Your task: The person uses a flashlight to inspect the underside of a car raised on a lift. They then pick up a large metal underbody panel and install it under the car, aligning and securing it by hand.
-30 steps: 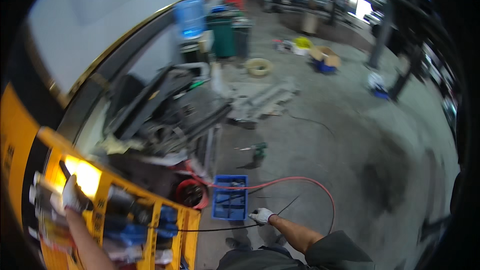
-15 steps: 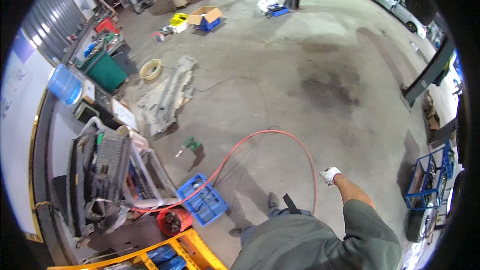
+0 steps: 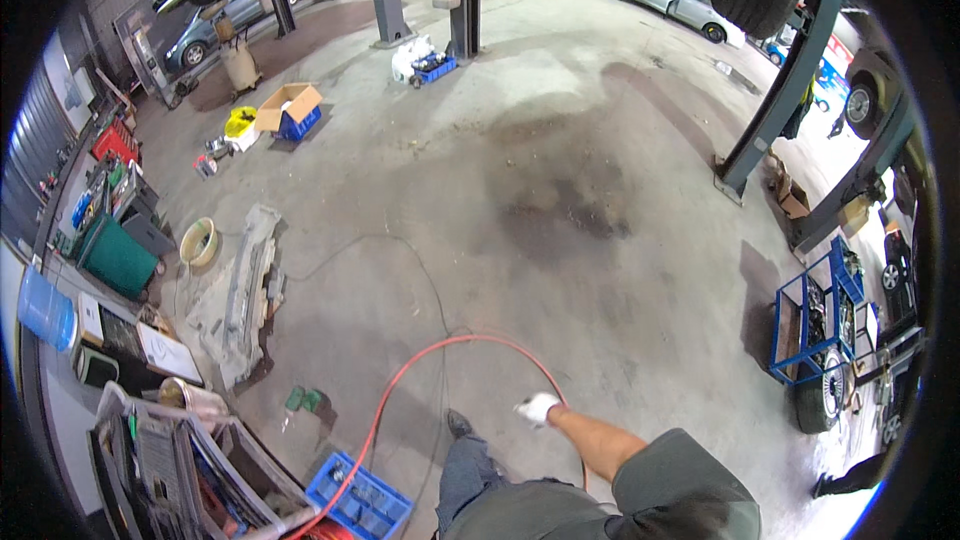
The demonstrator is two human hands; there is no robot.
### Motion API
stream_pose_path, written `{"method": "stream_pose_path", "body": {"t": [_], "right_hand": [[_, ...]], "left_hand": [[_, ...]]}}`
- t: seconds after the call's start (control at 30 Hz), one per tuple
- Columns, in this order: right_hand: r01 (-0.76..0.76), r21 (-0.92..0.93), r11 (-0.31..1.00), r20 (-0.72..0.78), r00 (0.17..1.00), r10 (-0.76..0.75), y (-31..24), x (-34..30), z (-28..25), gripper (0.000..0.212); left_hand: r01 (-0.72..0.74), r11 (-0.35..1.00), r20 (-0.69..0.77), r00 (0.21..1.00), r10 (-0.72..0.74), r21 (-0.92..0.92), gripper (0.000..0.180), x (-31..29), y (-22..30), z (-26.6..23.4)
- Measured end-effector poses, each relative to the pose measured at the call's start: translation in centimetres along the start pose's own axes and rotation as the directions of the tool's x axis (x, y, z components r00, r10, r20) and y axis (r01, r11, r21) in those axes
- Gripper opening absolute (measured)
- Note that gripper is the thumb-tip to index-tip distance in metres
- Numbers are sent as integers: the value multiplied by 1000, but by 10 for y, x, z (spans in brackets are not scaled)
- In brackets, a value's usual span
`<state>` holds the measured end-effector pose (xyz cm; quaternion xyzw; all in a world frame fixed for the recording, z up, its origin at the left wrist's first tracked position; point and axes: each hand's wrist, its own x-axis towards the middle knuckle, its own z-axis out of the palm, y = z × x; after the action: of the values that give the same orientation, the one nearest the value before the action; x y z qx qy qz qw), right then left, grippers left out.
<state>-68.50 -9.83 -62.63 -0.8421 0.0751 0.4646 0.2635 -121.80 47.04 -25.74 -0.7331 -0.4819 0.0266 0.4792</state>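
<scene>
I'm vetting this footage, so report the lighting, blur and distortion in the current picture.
Head view: fisheye distortion seems to tilt the lift post at right; head view: a shadow falls left of the blue cart; head view: the green drill looks smeared, the gloved right hand short on detail.

– Where's the right hand, in its white glove?
– Above the grey concrete floor, just beside the curved red hose.
– Holding anything?
– It's too small to tell.
– And that divided blue plastic crate?
– Lower left, the hose crossing it, near the green power drill.
</scene>
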Motion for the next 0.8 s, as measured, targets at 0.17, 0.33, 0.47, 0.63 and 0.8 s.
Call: {"method": "stream_pose_path", "body": {"t": [0.17,0.33,0.47,0.63,0.8], "right_hand": [[235,-87,968,183,959,-216,-96,-5,-3,61],[18,-178,984,-18,1000,-21,-52,40,-86,65],[-369,99,924,-339,861,380,2,47,-165,66],[-330,23,944,-258,910,324,-77,88,-218,61],[-406,422,811,43,902,430,-191,142,-191,37]], "left_hand": [[-321,413,39,748,662,-853,27,84,320,-60],[-62,107,53,573,818,-992,22,178,519,-217],[49,61,77,453,888,-997,20,255,614,-234],[351,157,303,412,859,-923,20,326,674,-163],[664,225,554,336,761,-713,24,400,708,-74]]}}
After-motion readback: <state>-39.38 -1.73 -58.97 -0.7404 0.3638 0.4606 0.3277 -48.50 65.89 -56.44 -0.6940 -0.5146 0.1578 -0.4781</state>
